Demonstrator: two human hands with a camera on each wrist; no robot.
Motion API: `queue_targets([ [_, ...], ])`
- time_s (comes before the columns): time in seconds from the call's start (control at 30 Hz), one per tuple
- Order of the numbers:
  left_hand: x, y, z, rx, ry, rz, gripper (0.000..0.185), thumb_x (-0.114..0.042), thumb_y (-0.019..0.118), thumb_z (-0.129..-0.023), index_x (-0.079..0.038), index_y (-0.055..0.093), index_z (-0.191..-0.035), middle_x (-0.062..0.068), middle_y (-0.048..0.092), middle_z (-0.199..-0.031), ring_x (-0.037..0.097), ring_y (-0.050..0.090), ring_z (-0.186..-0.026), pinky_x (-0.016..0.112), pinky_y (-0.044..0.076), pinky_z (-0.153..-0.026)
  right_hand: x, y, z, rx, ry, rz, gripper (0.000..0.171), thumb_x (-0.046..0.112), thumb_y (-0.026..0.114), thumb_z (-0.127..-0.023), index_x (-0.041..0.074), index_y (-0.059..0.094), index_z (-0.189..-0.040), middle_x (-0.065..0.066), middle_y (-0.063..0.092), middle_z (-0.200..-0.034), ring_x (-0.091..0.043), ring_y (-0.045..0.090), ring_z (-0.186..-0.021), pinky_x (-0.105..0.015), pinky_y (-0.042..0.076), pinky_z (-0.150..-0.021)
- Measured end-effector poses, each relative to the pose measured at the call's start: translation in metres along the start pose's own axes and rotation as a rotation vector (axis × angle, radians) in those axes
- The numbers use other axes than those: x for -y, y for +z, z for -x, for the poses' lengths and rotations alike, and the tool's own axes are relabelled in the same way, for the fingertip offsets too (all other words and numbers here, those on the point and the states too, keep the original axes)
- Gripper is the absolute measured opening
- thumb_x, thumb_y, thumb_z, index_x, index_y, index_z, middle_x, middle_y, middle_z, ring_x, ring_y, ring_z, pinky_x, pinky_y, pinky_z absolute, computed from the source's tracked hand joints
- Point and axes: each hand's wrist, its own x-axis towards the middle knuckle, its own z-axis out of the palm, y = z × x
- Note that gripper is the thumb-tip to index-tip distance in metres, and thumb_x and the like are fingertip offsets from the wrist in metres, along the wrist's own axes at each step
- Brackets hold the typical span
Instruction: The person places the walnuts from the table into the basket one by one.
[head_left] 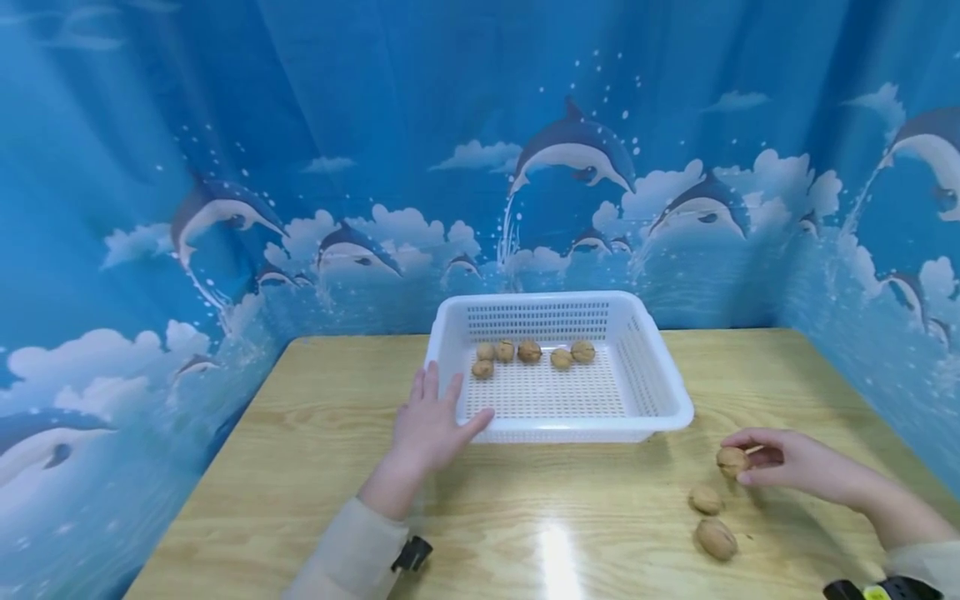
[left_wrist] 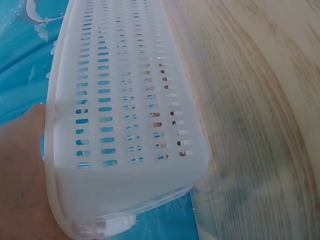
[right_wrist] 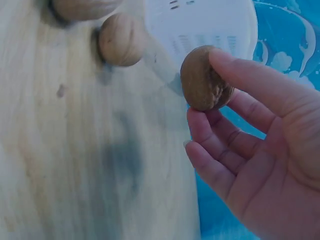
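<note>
A walnut (head_left: 732, 462) is pinched between the thumb and fingers of my right hand (head_left: 787, 463), slightly above the table at right. The right wrist view shows the same walnut (right_wrist: 202, 80) with its seam facing the palm. Two more walnuts lie on the wood nearer to me, a smaller one (head_left: 706, 500) and a larger one (head_left: 717, 539). My left hand (head_left: 433, 421) rests with spread, straight fingers at the front left corner of a white plastic basket (head_left: 570, 429). Several walnuts (head_left: 529, 352) sit toward the back left inside it.
The light wooden table (head_left: 315, 467) carries the basket near its back edge. Behind and beside it hangs a blue curtain (head_left: 420, 100) printed with dolphins. A bright reflection shows on the table's front middle.
</note>
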Motion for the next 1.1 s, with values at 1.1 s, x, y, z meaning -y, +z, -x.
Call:
queue_targets([
  [1.1, -0.001, 0.002, 0.0, 0.002, -0.014, -0.026, 0.086, -0.073, 0.036, -0.084, -0.016, 0.029, -0.147, 0.017, 0.003, -0.154, 0.037, 0.002, -0.14, 0.063, 0.027, -0.1, 0.072, -0.027, -0.029, -0.062, -0.039, 0.032, 0.05, 0.015, 0.06, -0.091, -0.009, 0.043, -0.131, -0.022, 0.054, -0.118, -0.003, 0.059, -0.092, -0.029, 0.054, -0.07],
])
